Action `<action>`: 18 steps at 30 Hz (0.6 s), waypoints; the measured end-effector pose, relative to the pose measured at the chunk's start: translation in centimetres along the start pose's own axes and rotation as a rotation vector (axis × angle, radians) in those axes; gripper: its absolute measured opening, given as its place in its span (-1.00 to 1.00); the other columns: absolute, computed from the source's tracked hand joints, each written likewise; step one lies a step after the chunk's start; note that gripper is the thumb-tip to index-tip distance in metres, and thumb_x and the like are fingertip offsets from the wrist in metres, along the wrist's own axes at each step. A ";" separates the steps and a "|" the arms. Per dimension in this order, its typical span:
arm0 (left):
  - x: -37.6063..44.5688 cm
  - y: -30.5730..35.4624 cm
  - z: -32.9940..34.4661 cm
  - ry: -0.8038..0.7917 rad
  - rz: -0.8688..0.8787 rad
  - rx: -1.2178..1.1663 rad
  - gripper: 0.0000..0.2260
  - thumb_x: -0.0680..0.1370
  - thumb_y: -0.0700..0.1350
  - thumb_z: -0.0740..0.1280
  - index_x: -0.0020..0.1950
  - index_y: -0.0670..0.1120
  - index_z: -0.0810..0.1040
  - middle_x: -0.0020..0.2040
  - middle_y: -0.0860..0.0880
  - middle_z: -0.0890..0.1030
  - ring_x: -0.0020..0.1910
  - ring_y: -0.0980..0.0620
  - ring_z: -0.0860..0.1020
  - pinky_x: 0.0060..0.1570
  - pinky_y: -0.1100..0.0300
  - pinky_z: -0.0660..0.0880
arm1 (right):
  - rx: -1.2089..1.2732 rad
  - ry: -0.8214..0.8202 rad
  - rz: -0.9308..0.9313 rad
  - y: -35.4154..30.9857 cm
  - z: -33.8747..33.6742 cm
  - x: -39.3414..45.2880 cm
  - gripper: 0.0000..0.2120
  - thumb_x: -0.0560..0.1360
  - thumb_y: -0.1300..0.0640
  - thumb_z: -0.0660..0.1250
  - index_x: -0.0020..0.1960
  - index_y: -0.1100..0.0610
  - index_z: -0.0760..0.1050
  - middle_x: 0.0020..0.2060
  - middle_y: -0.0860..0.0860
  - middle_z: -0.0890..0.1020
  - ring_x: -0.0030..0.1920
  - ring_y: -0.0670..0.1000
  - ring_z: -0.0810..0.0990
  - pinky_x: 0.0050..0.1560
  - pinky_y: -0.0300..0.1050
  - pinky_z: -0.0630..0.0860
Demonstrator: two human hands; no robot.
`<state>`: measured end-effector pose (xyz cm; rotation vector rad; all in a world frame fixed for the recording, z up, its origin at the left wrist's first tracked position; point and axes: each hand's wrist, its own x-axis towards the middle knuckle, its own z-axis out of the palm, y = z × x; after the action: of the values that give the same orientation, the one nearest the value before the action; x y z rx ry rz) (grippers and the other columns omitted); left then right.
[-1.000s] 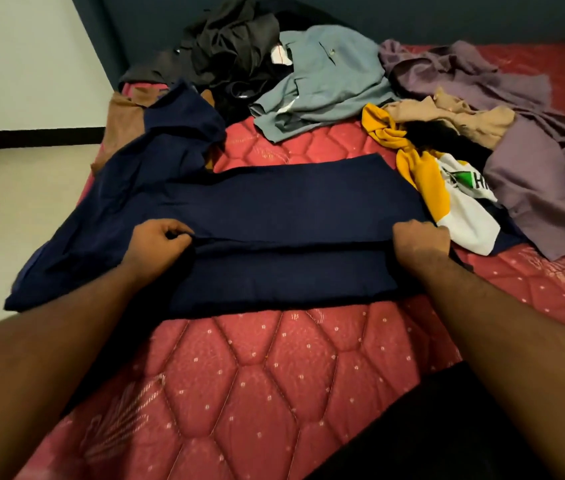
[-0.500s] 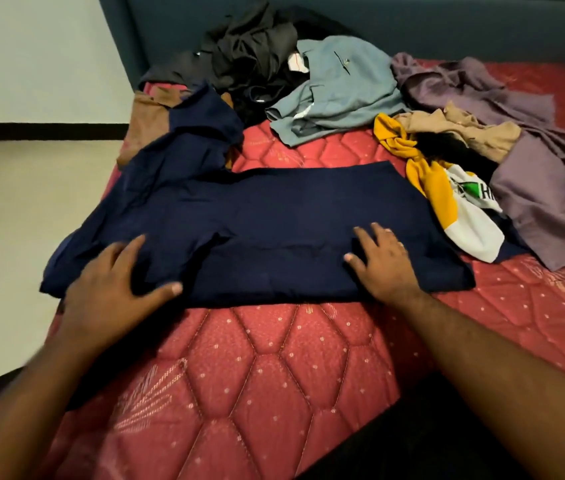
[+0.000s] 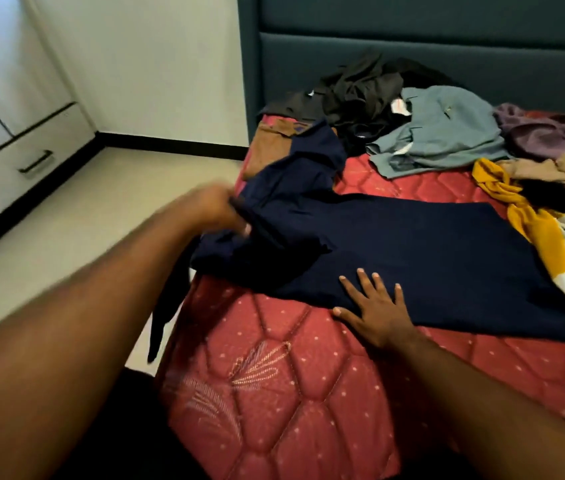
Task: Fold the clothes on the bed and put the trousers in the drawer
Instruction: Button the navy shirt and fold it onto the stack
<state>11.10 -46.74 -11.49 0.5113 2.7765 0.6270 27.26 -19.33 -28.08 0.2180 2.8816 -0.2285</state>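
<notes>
Navy blue trousers lie folded lengthwise across the red quilted mattress. Their left end is bunched at the bed's left edge, and a dark strap hangs down over the side. My left hand, blurred by motion, grips that bunched left end. My right hand lies flat with spread fingers and presses on the near edge of the trousers. A white drawer with a dark handle sits in the wardrobe unit at the far left.
Unfolded clothes are heaped towards the headboard: black garments, a grey-blue shirt, a purple cloth, a beige piece, a yellow and white shirt, a brown garment. Pale floor lies left of the bed.
My left hand left its flat rest and took hold of the bunched left end of the trousers. My right hand stayed pressed flat, nearer the front edge. The view swung left, showing the drawer.
</notes>
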 end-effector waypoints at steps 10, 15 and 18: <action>3.8 3.1 4.3 0.692 0.346 0.353 -0.44 0.47 -0.16 0.29 0.47 0.01 0.30 0.37 -0.13 0.43 0.28 -0.21 0.41 0.18 0.02 0.32 | 0.064 0.010 -0.066 -2.4 -1.6 1.6 -0.06 0.19 -0.63 -0.39 0.52 -0.31 -0.19 0.56 -0.11 -0.19 0.55 -0.01 -0.27 0.46 0.21 -0.33; -0.8 -8.1 12.2 0.443 -0.424 -0.238 -0.60 0.53 0.09 0.35 0.33 0.00 0.46 0.14 -0.09 0.61 0.20 -0.26 0.49 0.18 -0.07 0.37 | 0.067 0.007 -0.152 -5.0 -1.0 3.4 -0.17 0.33 -0.54 -0.25 0.54 -0.27 -0.17 0.57 -0.10 -0.18 0.55 -0.01 -0.27 0.47 0.19 -0.33; -1.0 -9.7 12.2 0.388 -0.505 -0.363 -0.74 0.45 0.15 0.43 0.06 0.07 0.61 -0.02 0.05 0.66 0.11 -0.11 0.56 0.20 -0.04 0.30 | 0.020 0.024 -0.156 -5.5 0.1 3.7 -0.15 0.31 -0.58 -0.31 0.53 -0.27 -0.22 0.56 -0.10 -0.21 0.55 0.00 -0.28 0.48 0.19 -0.33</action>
<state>13.12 -50.84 -26.36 -0.4162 2.8491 1.1552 22.79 -24.22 -28.35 -0.0003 2.9231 -0.2848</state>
